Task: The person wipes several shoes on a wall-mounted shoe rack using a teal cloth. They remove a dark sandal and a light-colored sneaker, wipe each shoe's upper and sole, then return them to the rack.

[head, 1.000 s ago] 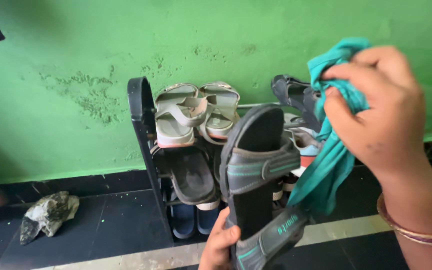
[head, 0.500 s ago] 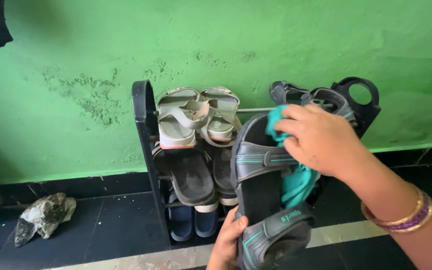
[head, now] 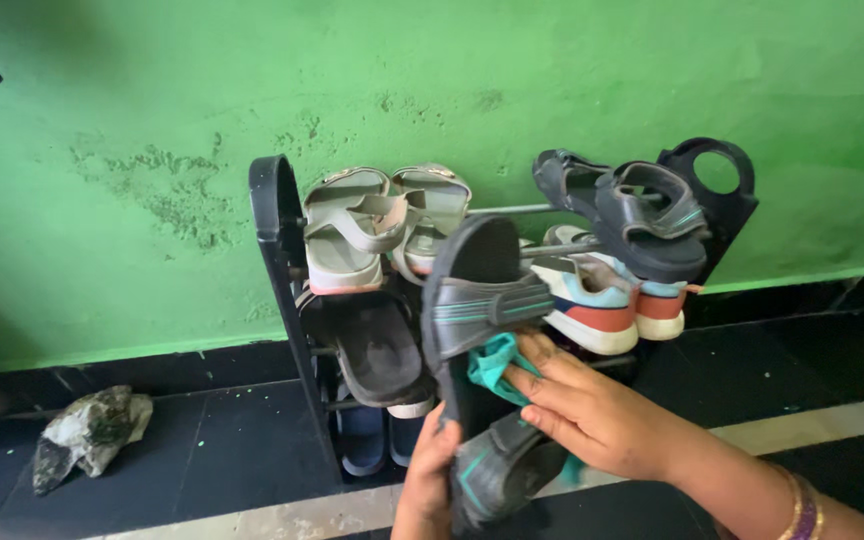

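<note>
My left hand grips the heel end of a dark grey sandal with teal trim and holds it upright in front of a black shoe rack. My right hand presses a bunched teal cloth against the sandal's footbed, just below the front strap. Bangles circle my right wrist. The matching grey sandal rests on the rack's top rail at the right.
The rack stands against a green wall and holds beige strap sandals, black slippers, blue shoes and white-and-orange sneakers. A crumpled dirty rag lies on the dark tiled floor at the left.
My right hand has come down with the teal cloth, from raised at the right to the sandal's upper part and then to its middle. The left hand keeps its grip.
</note>
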